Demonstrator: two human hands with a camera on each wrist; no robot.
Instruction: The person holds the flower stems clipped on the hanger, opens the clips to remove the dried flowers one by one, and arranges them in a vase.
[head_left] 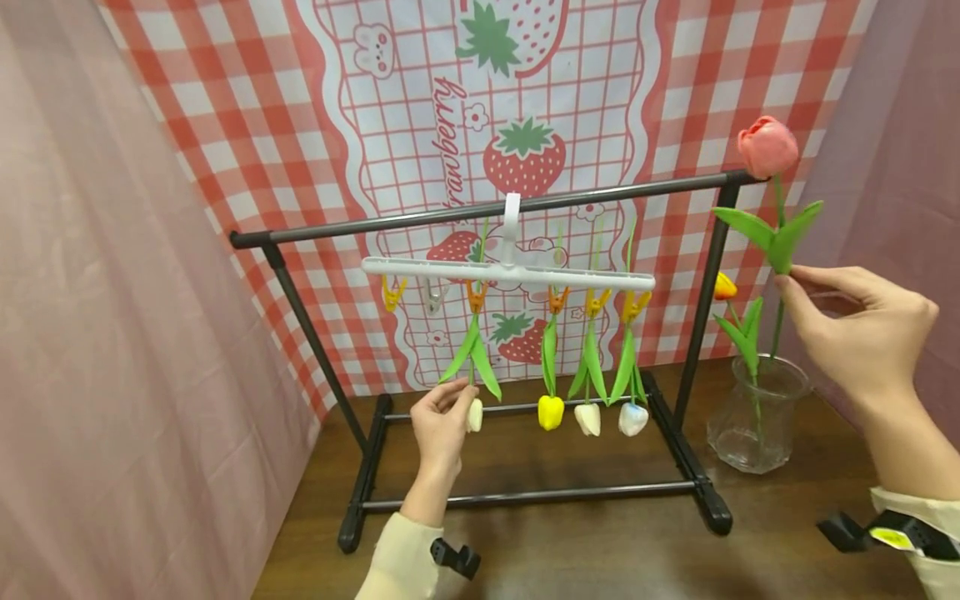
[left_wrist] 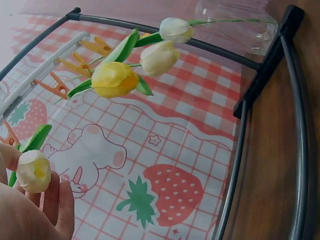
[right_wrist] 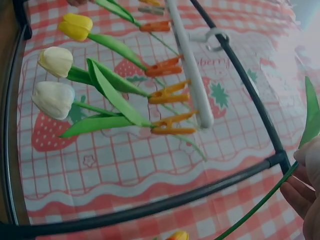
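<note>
My left hand [head_left: 441, 421] pinches a white tulip [head_left: 475, 415] close to its bloom. That tulip hangs head down from an orange clip [head_left: 476, 297] on a white hanger [head_left: 435, 269]. Farther right on the hanger, a yellow tulip [head_left: 551, 412], a cream tulip [head_left: 588, 419] and a white-and-blue tulip [head_left: 633, 419] hang head down from clips. At the right, my right hand [head_left: 870, 333] holds a pink tulip [head_left: 768, 148] upright, thumb and fingers on the stem below its leaves. The lower stem reaches down toward a glass vase [head_left: 727, 437], which holds an orange-yellow tulip [head_left: 724, 287].
A dark metal rack [head_left: 637, 193] carries the hanger on its top bar and stands on a brown wooden table [head_left: 570, 550]. Toward the hanger's left end are a yellow clip [head_left: 392, 293] and a grey clip [head_left: 433, 296], holding nothing. Behind hangs a red-and-white checked cloth [head_left: 247, 125].
</note>
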